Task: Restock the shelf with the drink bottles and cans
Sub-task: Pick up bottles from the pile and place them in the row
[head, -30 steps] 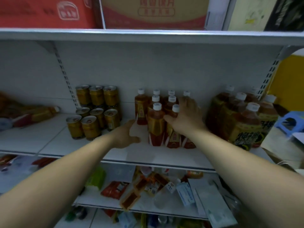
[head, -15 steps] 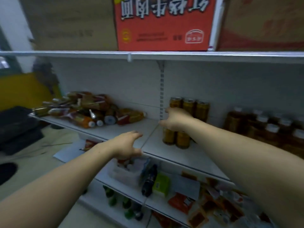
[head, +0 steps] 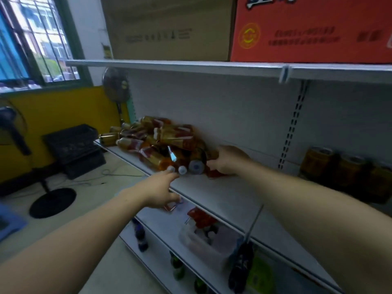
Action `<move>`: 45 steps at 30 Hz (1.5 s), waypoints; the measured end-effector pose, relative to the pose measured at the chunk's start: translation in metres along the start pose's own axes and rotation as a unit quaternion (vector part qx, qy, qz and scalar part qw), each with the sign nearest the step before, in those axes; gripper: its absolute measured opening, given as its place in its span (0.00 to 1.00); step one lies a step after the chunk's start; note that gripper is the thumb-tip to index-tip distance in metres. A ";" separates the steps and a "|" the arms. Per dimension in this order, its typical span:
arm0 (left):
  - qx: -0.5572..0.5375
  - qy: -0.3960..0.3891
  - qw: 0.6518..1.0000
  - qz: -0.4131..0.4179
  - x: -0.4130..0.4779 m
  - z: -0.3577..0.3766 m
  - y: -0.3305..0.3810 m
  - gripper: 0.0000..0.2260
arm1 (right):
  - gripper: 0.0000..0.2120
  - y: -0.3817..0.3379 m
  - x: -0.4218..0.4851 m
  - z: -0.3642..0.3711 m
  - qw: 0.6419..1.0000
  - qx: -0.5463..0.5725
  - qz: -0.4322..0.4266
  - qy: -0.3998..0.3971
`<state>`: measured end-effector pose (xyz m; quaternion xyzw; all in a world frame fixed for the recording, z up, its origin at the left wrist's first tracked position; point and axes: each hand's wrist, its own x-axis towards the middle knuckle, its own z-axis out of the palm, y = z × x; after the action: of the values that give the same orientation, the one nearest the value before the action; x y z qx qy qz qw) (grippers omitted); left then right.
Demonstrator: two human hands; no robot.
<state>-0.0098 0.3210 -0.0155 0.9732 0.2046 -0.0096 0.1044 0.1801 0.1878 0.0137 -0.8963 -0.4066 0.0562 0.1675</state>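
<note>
A heap of amber tea bottles [head: 169,141] with red and gold labels lies on its side at the left end of the white middle shelf [head: 224,198]. Their white caps [head: 182,169] point toward me. My right hand [head: 228,160] is curled over the rightmost tea bottle [head: 214,174] in the heap, whose red label shows under my palm. My left hand [head: 161,192] reaches up from below the shelf edge, fingers apart, fingertips just short of the caps and holding nothing. Gold cans [head: 318,164] stand upright at the far right of the same shelf.
Above the shelf sit a brown carton [head: 169,28] and a red carton [head: 307,30]. Packets, a plastic tub [head: 207,240] and dark bottles fill the lower shelves. On the floor to the left stand black crates [head: 74,149] and a fan base [head: 53,201].
My view has swung left from the standing bottles, past the cans, to the heap. My right hand left the cans and closed on a lying bottle. My left hand rose toward the caps.
</note>
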 end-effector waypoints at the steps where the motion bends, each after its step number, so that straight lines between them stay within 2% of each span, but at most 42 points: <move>1: -0.001 0.006 1.000 -0.008 0.012 -0.005 -0.008 0.33 | 0.25 -0.001 0.019 0.003 1.000 0.003 0.002 0.001; 9: -0.046 0.007 0.996 -0.075 0.094 -0.039 -0.078 0.31 | 0.30 -0.031 0.143 0.017 0.996 0.075 -0.054 -0.017; 15: -0.042 -0.007 0.995 -0.094 0.145 -0.038 -0.135 0.33 | 0.41 -0.056 0.201 0.041 0.998 0.013 -0.057 -0.026; 18: -0.003 -0.008 0.998 -0.067 0.169 -0.035 -0.163 0.34 | 0.44 -0.067 0.224 0.054 0.997 -0.059 -0.050 -0.032; 21: 0.033 -0.040 0.998 -0.032 0.192 -0.034 -0.192 0.37 | 0.46 -0.076 0.244 0.066 0.991 -0.117 -0.048 -0.036; 25: 0.106 -0.077 0.986 0.106 0.216 -0.029 -0.222 0.37 | 0.48 -0.079 0.260 0.080 0.988 -0.140 -0.018 -0.054; 30: 0.148 -0.060 0.950 0.267 0.238 -0.020 -0.243 0.40 | 0.44 -0.073 0.245 0.085 0.993 -0.103 0.027 0.044; 34: 0.159 -0.061 0.921 0.350 0.249 -0.012 -0.238 0.39 | 0.43 -0.066 0.213 0.086 0.979 -0.104 0.115 0.132; 39: 0.071 -0.055 0.915 0.393 0.256 -0.013 -0.238 0.34 | 0.45 -0.059 0.174 0.085 0.954 -0.027 0.221 0.202; 42: -0.024 -0.074 0.920 0.384 0.254 -0.011 -0.242 0.33 | 0.46 -0.058 0.155 0.086 0.928 0.030 0.271 0.253; 45: -0.116 -0.081 0.922 0.361 0.247 -0.007 -0.244 0.33 | 0.41 -0.059 0.143 0.088 0.905 0.055 0.301 0.295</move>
<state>0.1189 0.6386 -0.0722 0.9583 -0.1697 -0.0259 0.2286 0.2123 0.3530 -0.0439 -0.9412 -0.0460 -0.1408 0.3036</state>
